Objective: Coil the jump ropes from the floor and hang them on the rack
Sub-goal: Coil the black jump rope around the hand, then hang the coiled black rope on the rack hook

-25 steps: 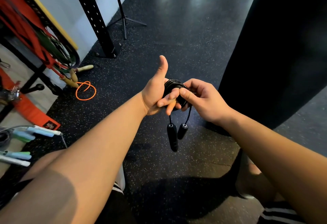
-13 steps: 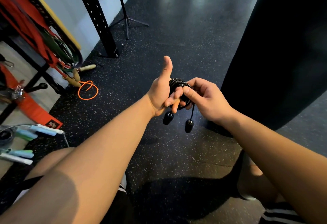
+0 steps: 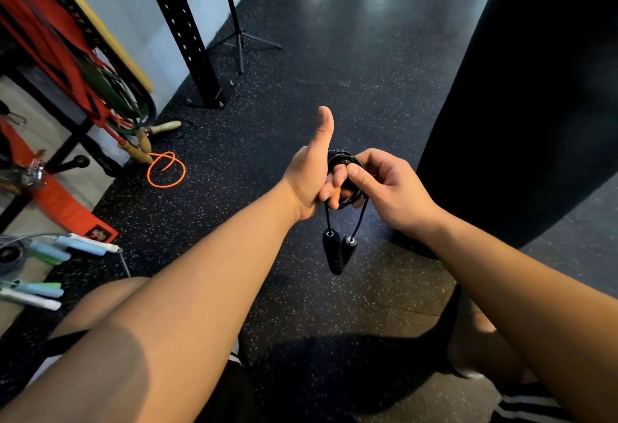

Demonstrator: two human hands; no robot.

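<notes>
A black jump rope (image 3: 341, 159) is wound in a tight coil around the fingers of my left hand (image 3: 312, 168), whose thumb sticks straight up. My right hand (image 3: 384, 181) pinches the coil from the right with thumb and fingers. Its two black handles (image 3: 336, 252) dangle side by side on short lengths of cord below the hands. An orange jump rope (image 3: 166, 170) with wooden handles (image 3: 143, 143) lies on the floor at the left, beside the rack (image 3: 77, 128). Jump ropes with pale blue and green handles (image 3: 50, 252) lie at the far left.
Red and green bands (image 3: 100, 88) hang on the rack at the left. A black perforated upright (image 3: 187, 38) is bolted to the speckled rubber floor, with a thin tripod stand (image 3: 239, 34) behind it. A large black punching bag (image 3: 535, 88) fills the right. My knees show below.
The two black handles swung up close under my hands half a second ago and now hang lower, side by side. Both hands stay on the coil.
</notes>
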